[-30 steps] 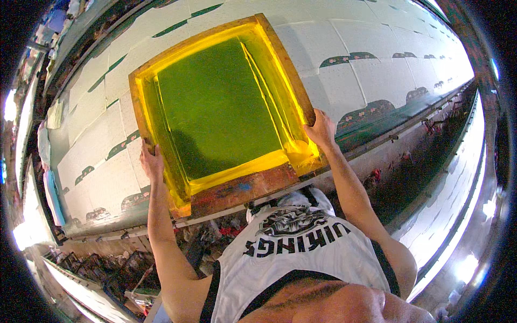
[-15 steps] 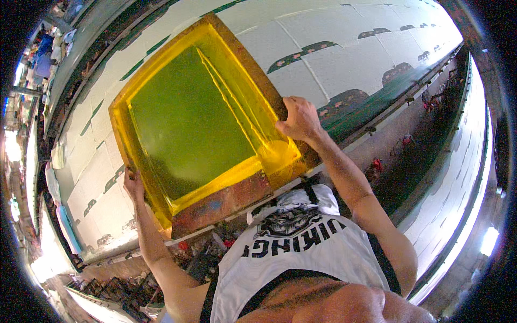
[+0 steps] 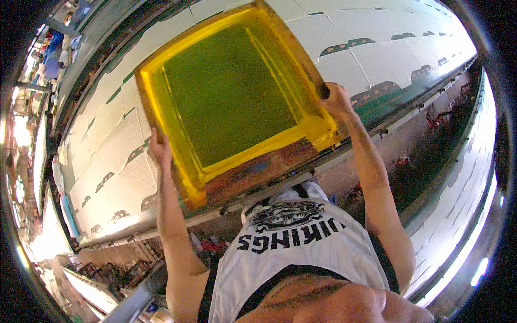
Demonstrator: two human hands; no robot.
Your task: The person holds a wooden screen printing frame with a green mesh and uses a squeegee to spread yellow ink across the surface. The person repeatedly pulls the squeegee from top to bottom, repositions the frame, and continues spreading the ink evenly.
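Observation:
A large screen printing frame (image 3: pixel 258 172) spans the space between my hands, over a long table. Yellow coats its inner borders, and a dark green mesh fills the middle. My left hand (image 3: pixel 160 149) is closed on the frame's left side. On the right side, near the yellow corner, my right hand (image 3: pixel 338 101) grips the frame's edge; some of its fingers are hidden. Beneath and around the frame lie white fabric pieces (image 3: pixel 285 24) with dark printed patches. Whether the frame touches them or hangs just above, I cannot tell.
The long table's near rail (image 3: pixel 393 126) runs close in front of me, with small dark stops along it. A second long table (image 3: pixel 458 215) covered in pale pieces stands to the right, across a dark aisle. Far left, coloured cloth (image 3: pixel 54 54) and bright openings show.
The frame and both hands have shifted right and slightly up in the picture. The surrounding view has also shifted a little. Both hands keep their hold.

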